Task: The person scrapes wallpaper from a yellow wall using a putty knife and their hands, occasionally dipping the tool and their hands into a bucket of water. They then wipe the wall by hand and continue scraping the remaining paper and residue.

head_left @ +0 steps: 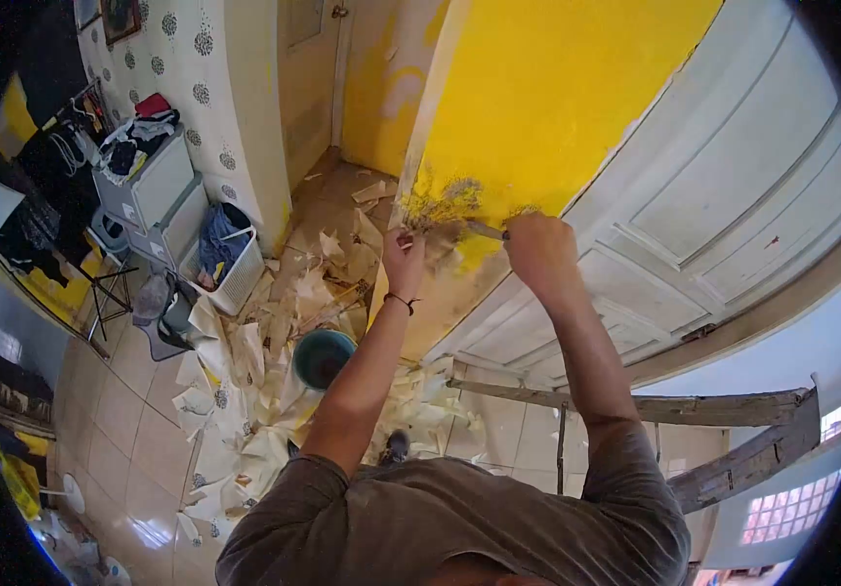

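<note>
In front of me stands a yellow wall [547, 98], its lower part bare and beige with dark, flaked patches. My right hand [540, 256] is closed around a scraper [485, 230], whose blade points left against the wall beside a rough patch [445, 202]. At the wall's left corner is my left hand [403, 256], its fingers curled together near the loose surface. What lies between those fingers, if anything, is too small to make out. A dark band circles the left wrist.
Torn wallpaper [235, 391] litters the tiled floor around a green bucket [324, 358]. To the left stand a white laundry basket [230, 259] and a drawer unit [152, 186] with clothes on top. A white panelled door [713, 195] and a wooden beam [723, 408] are at the right.
</note>
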### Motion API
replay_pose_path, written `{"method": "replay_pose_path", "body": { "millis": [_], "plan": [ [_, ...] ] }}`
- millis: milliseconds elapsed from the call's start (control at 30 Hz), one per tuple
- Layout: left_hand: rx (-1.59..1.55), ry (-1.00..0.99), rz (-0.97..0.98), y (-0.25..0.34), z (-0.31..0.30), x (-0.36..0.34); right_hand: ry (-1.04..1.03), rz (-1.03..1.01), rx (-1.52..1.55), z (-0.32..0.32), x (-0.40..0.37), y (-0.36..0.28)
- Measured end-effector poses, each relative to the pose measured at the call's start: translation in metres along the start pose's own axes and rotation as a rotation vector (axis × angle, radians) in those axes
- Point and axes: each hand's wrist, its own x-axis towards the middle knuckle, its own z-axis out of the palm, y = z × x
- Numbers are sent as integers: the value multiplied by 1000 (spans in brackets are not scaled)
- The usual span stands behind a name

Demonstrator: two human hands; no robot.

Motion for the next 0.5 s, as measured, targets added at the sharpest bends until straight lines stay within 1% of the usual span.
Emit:
{"method": "replay_pose_path", "body": {
  "millis": [67,100,133,167,200,267,300,333,400,433,500],
  "plan": [
    [-8,2,12,7,9,-3,22,64,-3,2,-5,1],
    [118,23,-12,36,14,-9,-27,47,-3,13,0,-6],
    [241,45,-31,49,19,-11,-30,52,-3,25,-1,-9],
    [370,48,66,44,22,-7,-50,46,35,36,1,-12],
    [372,44,71,31,23,-2,-69,41,75,40,2,-14],
    [157,43,-64,2,23,9,-82,72,130,17,-12,-8],
    [102,-12,-53,-7,21,8,-86,130,157,7,-19,-4],
    [108,-13,-57,0,18,0,-91,191,187,0,-26,0],
    [-274,-41,-256,11,9,-20,-68,184,199,-7,-36,4],
    [-269,-44,-258,9,5,-27,-57,182,206,-9,-39,5],
    [-292,-45,-365,4,-4,-40,-31,180,218,-4,-43,7]
  ]
}}
